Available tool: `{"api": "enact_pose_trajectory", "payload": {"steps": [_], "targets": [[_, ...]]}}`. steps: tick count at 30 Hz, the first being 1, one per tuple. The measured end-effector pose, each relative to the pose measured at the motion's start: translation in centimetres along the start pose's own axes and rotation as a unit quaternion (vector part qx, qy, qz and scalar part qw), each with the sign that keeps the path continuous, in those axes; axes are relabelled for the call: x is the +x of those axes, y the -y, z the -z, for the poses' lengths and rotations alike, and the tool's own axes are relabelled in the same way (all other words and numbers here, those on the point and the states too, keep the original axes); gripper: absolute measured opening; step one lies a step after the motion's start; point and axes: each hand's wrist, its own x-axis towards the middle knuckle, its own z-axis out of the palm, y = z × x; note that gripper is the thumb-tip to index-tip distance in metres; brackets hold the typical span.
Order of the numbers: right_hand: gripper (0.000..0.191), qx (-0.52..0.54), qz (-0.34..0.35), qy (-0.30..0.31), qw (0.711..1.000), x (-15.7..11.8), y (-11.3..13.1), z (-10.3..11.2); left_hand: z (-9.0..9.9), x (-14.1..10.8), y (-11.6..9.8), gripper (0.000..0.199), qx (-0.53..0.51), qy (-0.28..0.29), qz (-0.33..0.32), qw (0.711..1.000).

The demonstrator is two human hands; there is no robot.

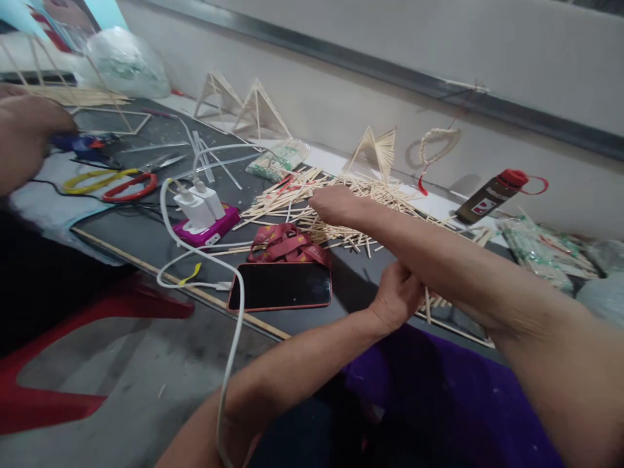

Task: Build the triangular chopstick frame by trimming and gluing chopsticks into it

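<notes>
My right hand [338, 205] reaches across to the pile of thin wooden sticks [370, 242]. Its fingers are curled closed at the pile's left part, and whatever they hold is hidden. Below my right forearm is my left hand [397, 296], closed near the table's front edge, beside more wooden sticks [429, 309]. The forearm covers part of its fingers, so I cannot see what is in them. A red lanyard [287, 244] and a dark-screened phone [283, 286] lie left of my left hand.
A purple power strip [212, 229] holds white chargers with a looping cable [238, 325]. Scissors with yellow and red handles [129, 188] lie left, near a co-worker's hand [34, 130]. Stick models [258, 110] stand by the wall; a bottle [492, 198] leans at right.
</notes>
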Motion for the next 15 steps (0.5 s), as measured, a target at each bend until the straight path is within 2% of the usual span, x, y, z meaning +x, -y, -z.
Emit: {"api": "enact_pose_trajectory", "payload": {"steps": [4,9,15], "targets": [[0.029,-0.039,-0.011,0.002,0.999,3.4,0.5,-1.5,0.5,0.0,-1.0,0.025,-0.065,-0.065,0.047,0.995],[0.031,-0.044,-0.018,-0.021,0.999,6.4,0.1,-2.6,0.6,-0.2,-1.8,0.027,-0.105,-0.07,0.08,0.989],[0.038,-0.002,-0.001,-0.06,0.998,7.5,0.2,-3.6,0.7,-0.4,-1.5,0.025,-0.128,-0.053,0.153,0.979]]}}
